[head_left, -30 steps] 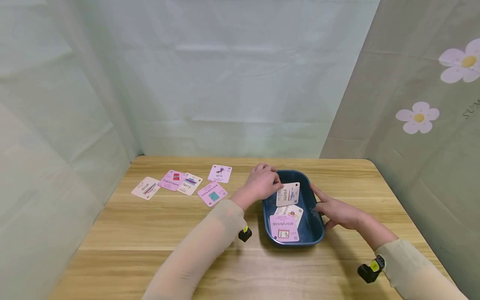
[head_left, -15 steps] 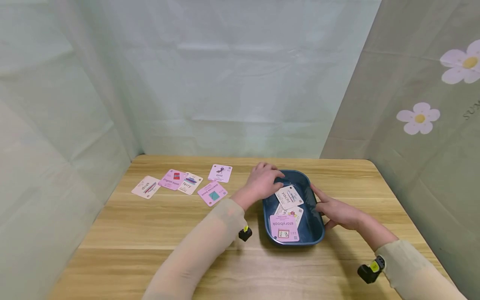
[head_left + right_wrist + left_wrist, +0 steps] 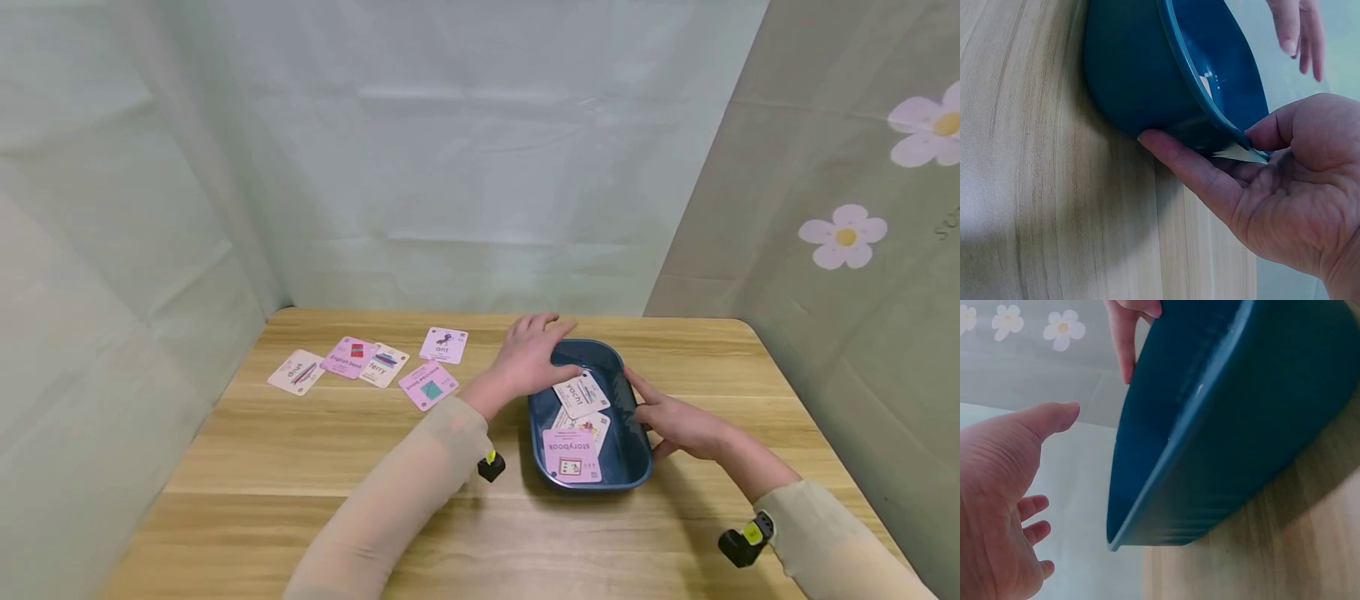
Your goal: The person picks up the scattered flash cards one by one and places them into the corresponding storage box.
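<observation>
Saw pale cloth walls (image 3: 480, 167) on three sides, printed with flowers on the right. Found a wood-grained table (image 3: 337, 533) below them. Noted a light left sleeve (image 3: 397, 500) and a light right sleeve (image 3: 836, 533) reaching in from the near side. Saw a dark blue box (image 3: 621, 458) right of the table's middle, open at the top, set lengthwise from near to far. Found the left hand (image 3: 527, 360) released, holding nothing, thumb and fingers apart, just above the box's far left corner. Made out the right hand (image 3: 684, 427) grasping the box by its right side, thumb at the rim, another finger against the outer wall. Counted three cards inside: the pink storybook card (image 3: 572, 458) at the near end, a partly covered white card (image 3: 592, 425) in the middle, the yacht card (image 3: 582, 395) farther in. Counted five more on the table, well left of the box: ant card (image 3: 444, 345), exercise book card (image 3: 428, 385), ferry card (image 3: 386, 365), English book card (image 3: 345, 357), and a white boat card (image 3: 297, 372) leftmost.
</observation>
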A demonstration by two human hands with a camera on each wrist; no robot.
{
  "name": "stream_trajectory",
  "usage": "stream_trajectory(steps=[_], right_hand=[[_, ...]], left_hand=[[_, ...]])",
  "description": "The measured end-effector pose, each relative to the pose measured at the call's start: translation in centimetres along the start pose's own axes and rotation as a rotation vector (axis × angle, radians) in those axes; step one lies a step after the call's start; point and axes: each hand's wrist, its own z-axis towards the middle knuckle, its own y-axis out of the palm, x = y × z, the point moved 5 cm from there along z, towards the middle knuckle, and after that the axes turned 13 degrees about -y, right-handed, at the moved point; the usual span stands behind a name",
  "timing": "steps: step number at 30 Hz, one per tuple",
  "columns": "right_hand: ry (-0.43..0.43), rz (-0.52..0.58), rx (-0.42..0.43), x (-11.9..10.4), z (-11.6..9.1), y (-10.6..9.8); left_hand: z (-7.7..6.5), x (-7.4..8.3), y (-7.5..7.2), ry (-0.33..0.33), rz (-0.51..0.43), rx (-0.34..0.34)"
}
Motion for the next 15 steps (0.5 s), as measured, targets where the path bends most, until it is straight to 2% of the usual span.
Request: stream_trajectory(steps=[8,15], right_hand=[[0.009,0.004,-0.005,0.1,-0.1,0.0],[0.001,-0.001,-0.007,0.1,0.0,-0.1]], left_hand=[[-0.6,0.0,-1.1,0.025,-0.05,0.029],[-1.6,-1.5,-3.9,0.07,-0.099,0.034]])
